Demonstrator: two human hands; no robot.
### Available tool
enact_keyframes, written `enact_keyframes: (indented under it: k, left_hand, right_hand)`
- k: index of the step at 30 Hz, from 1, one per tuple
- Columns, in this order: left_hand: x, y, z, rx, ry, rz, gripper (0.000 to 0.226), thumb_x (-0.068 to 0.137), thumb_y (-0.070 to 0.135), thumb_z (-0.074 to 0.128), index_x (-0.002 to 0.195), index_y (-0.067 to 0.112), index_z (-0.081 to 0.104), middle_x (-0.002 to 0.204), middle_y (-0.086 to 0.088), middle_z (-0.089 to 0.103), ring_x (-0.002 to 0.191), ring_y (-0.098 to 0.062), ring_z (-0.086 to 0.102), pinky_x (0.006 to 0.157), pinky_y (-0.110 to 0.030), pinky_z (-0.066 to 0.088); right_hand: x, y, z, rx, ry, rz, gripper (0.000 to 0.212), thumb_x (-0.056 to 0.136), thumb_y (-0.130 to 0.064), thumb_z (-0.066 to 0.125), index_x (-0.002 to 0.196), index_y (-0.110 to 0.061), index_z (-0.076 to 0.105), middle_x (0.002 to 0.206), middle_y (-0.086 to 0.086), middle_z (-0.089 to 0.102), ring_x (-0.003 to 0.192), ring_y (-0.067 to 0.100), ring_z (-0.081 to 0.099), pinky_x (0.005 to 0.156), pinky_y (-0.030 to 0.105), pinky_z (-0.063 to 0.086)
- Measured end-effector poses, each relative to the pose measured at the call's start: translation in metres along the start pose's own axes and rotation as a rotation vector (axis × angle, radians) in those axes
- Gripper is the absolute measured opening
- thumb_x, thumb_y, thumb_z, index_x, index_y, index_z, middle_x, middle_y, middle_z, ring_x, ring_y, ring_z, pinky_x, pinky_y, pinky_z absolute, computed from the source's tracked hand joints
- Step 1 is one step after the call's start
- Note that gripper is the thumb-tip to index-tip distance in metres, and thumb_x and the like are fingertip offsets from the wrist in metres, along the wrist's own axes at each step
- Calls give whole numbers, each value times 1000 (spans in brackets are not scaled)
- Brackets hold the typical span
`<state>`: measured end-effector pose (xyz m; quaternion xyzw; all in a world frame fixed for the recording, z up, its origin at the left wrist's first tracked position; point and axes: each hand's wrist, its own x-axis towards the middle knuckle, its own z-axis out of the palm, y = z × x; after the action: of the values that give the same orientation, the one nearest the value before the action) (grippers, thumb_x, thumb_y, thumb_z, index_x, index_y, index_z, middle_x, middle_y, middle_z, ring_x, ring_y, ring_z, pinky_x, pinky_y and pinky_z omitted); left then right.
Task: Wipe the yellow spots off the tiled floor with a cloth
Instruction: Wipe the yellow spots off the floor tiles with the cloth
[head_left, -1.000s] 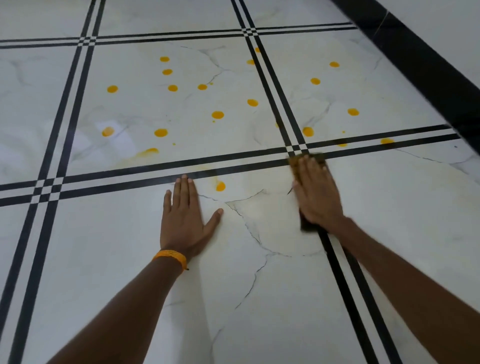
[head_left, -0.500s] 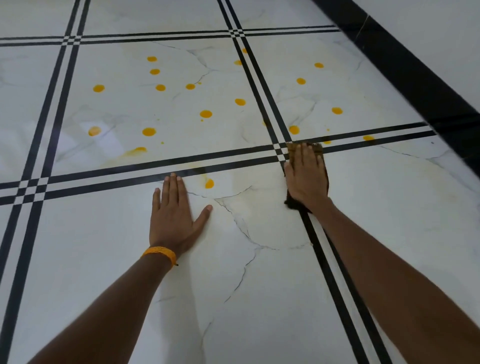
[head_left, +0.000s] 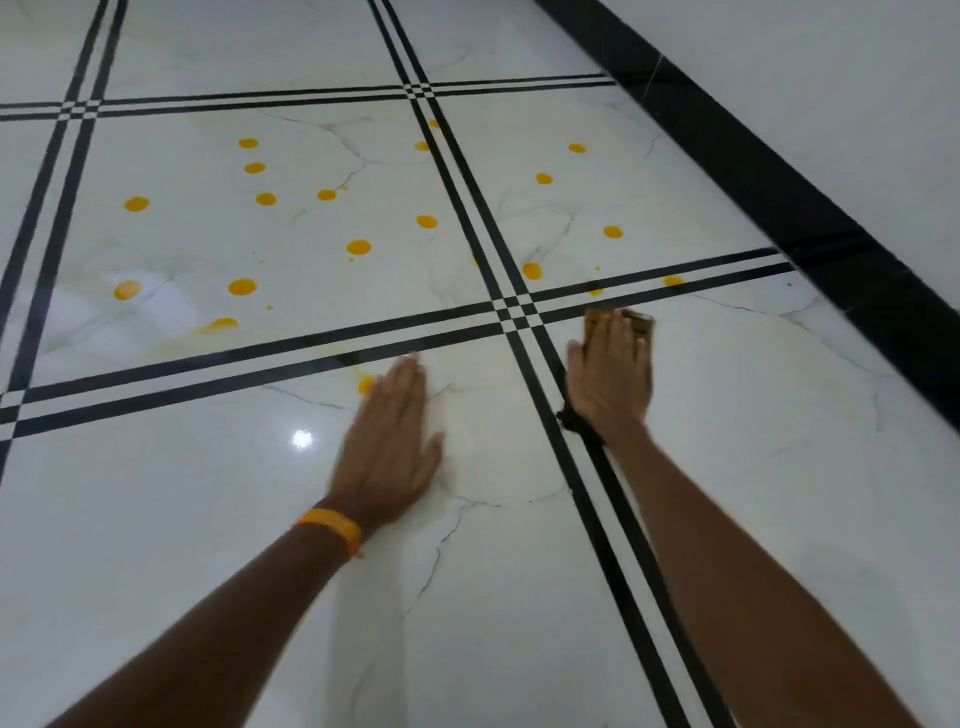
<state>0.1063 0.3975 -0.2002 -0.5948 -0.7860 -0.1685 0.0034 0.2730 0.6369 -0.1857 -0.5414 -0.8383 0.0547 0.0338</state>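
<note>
My right hand (head_left: 613, 371) presses flat on a dark cloth (head_left: 640, 321) on the white marble tiled floor (head_left: 208, 519), just right of the black double line. Only the cloth's far edge and a dark corner at my wrist show. My left hand (head_left: 389, 441) lies flat and blurred on the near tile, fingers straight, an orange band on its wrist. One yellow spot (head_left: 365, 384) sits at its fingertips. Several yellow spots (head_left: 358, 247) dot the far tiles, some (head_left: 532, 270) beyond the cloth.
A black skirting band (head_left: 779, 208) runs along the wall at the right, close to the cloth. Black double lines (head_left: 260, 358) cross the floor. A yellowish smear (head_left: 208, 332) lies near the left spots. A light glare (head_left: 302, 439) shines on the near tile.
My right hand has slid the cloth to the right, off the line crossing onto the right tile. The left hand has moved toward the lone yellow spot. The view has shifted.
</note>
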Motion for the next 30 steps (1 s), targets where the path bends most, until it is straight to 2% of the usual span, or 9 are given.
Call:
enact_keyframes:
  k: [2, 5, 10, 14, 17, 20, 24, 27, 30]
  left_hand:
    - [34, 32, 13, -67, -38, 34, 72, 97, 38, 28, 157, 0, 15, 166, -16, 9, 155, -26, 8, 126, -42, 10]
    - [85, 49, 32, -131, -105, -212, 77, 95, 43, 16, 157, 0, 8, 167, -16, 3, 155, -25, 1, 126, -36, 1]
    - [101, 41, 55, -6, -81, -218, 79, 96, 52, 15, 158, 3, 10, 167, -14, 10, 155, -24, 5, 126, -42, 8]
    - [100, 41, 55, 38, -79, -209, 77, 97, 51, 19, 159, 4, 9, 167, -13, 8, 155, -23, 3, 126, -42, 8]
    - [101, 44, 54, 35, -108, -222, 77, 98, 51, 20, 159, 6, 6, 168, -11, 5, 155, -21, 0, 126, -41, 6]
    - [101, 42, 51, 23, -118, -227, 76, 99, 51, 22, 159, 8, 6, 168, -9, 5, 155, -19, -1, 126, -39, 4]
    - [102, 42, 49, 20, -134, -242, 77, 99, 52, 22, 160, 9, 4, 168, -7, 3, 155, -17, -3, 126, -36, 0]
    - [102, 43, 49, 21, -132, -244, 76, 99, 52, 23, 160, 10, 2, 168, -6, 0, 155, -16, -6, 126, -35, -3]
    - [101, 43, 50, 10, -113, -245, 76, 99, 52, 23, 160, 11, 1, 168, -4, -2, 154, -14, -8, 125, -34, -4]
  right_hand:
    - [-22, -18, 8, -4, 6, -175, 75, 99, -46, 7, 158, -3, 23, 166, 17, 24, 153, 29, 22, 125, 47, 17]
    - [-62, 25, 3, 48, -56, -357, 67, 102, -43, 12, 162, -13, 14, 169, 2, 10, 156, 16, 9, 127, 39, 8]
    - [-7, 128, -4, -63, 58, -76, 71, 100, -43, 13, 157, -4, 28, 164, 15, 30, 151, 31, 29, 125, 49, 20]
    - [63, 94, -5, -21, 49, 117, 76, 96, -46, 7, 158, -4, 24, 164, 17, 27, 152, 30, 24, 125, 47, 16]
    - [46, 44, 4, 4, 35, -102, 76, 98, -48, 6, 159, -5, 21, 166, 15, 22, 154, 27, 20, 126, 45, 14]
    - [-3, 60, 2, 38, -80, -358, 70, 102, -47, 15, 161, -9, 15, 168, 7, 13, 156, 21, 12, 127, 41, 8]
    - [30, 124, -7, -22, 22, -187, 69, 101, -43, 24, 155, -1, 31, 160, 19, 35, 148, 35, 34, 122, 49, 25]
    - [93, 109, -13, -40, -3, -1, 80, 97, -48, 10, 155, 3, 29, 160, 23, 33, 149, 36, 30, 123, 50, 19]
    - [118, 54, -1, -21, -9, -159, 80, 97, -48, 7, 155, 1, 29, 162, 21, 30, 150, 35, 29, 124, 51, 19]
